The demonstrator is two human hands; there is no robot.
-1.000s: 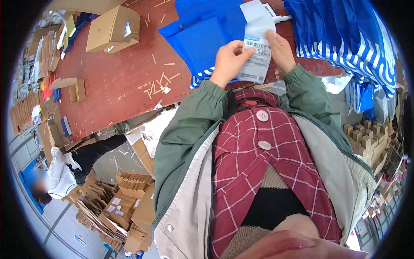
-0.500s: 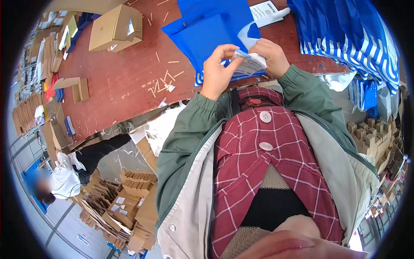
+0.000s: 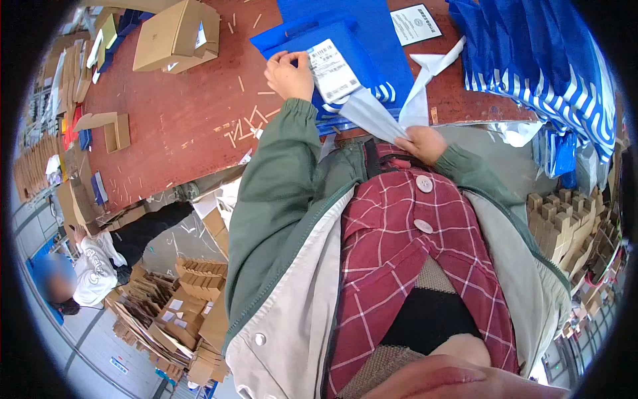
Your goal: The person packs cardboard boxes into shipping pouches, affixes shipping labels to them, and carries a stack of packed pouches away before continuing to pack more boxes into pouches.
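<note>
Head view shows the right hand (image 3: 425,144) closest to the body, its fingers closed on a white strip (image 3: 375,114). One length of this strip runs up to the lower edge of the label (image 3: 332,72); another length curls away above the worktop (image 3: 179,100). A little farther is the left hand (image 3: 290,76), whose bent fingers appear to pinch the left edge of the label. The label is over the blue bag (image 3: 349,46), printed side up and tilted; whether it touches the bag everywhere, I cannot tell.

If the right hand pulls too strongly or sideways, the label could tear, or turn crooked. If the left fingers lose the edge, the label could fold and stick to itself. The loose strip could also catch on the striped bags (image 3: 531,46), because its free end is near them.

Beyond the strip lies a printed sheet (image 3: 415,25); a carton (image 3: 163,40) stands farther to the left.
</note>
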